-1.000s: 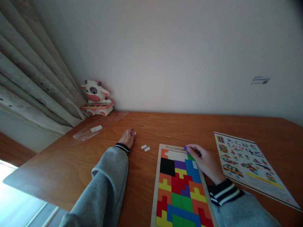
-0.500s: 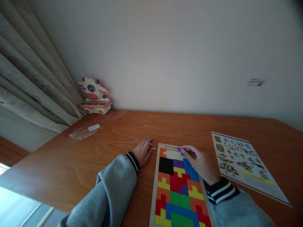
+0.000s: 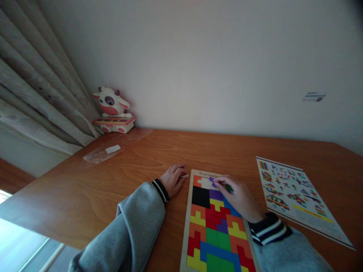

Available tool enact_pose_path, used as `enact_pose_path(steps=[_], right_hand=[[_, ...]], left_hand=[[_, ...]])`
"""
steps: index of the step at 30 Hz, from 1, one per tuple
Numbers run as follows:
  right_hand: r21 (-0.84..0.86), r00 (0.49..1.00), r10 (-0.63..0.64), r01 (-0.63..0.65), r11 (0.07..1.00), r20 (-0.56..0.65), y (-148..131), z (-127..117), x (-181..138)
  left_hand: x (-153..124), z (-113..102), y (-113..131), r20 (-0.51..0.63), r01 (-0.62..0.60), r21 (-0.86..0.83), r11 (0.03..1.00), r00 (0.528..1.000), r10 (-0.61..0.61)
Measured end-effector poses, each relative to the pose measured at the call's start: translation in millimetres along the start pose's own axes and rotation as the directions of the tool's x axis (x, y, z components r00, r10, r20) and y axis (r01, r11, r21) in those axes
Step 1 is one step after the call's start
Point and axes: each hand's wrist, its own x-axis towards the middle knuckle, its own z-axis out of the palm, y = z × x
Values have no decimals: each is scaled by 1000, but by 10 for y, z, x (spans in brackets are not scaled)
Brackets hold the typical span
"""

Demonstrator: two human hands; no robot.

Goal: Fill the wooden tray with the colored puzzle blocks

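My right hand (image 3: 238,196) pinches a small purple puzzle piece (image 3: 211,181) over the top row of a wooden puzzle board (image 3: 185,226). A green patch (image 3: 229,188) shows under its curled fingers; whether it is held or lies on the board, I cannot tell. Coloured block-shaped pieces fill most of the board, and a pale gap (image 3: 206,183) shows beside the orange piece (image 3: 196,180) at the top left. My left hand (image 3: 172,180) rests on the table left of the board, fingers curled over small pieces; a purple bit and a thin white edge (image 3: 185,176) stick out.
A printed pattern sheet (image 3: 300,200) lies right of the board. Clear plastic wrapping (image 3: 98,155) with a white label is at the left on the wooden table (image 3: 198,147). A cow toy with a keyboard (image 3: 113,111) stands in the back corner by the curtain.
My right hand has moved the purple piece slightly left and down over the board's top row, and the green patch now shows. My left hand stays by the board. The view has shifted a little.
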Motion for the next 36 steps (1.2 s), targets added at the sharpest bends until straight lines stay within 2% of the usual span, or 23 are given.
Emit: enact_pose_path(steps=[6, 14, 22, 30, 36], right_hand=[[-76, 987, -143, 149, 986, 74, -68, 37, 49], [-168, 955, -264, 284, 944, 136, -57, 121, 77], [-188, 947, -265, 298, 936, 184, -71, 134, 49], [-262, 951, -261, 297, 918, 164, -98, 143, 12], [-244, 957, -243, 276, 930, 157, -110, 142, 13]], left_hand=[[6, 21, -1, 7, 3, 10, 1000, 1000, -3], [13, -22, 50, 24, 11, 29, 1000, 1000, -11], [6, -5, 24, 29, 2, 16, 1000, 1000, -2], [14, -25, 45, 28, 7, 25, 1000, 1000, -8], [23, -33, 43, 8, 19, -7, 1000, 1000, -19]])
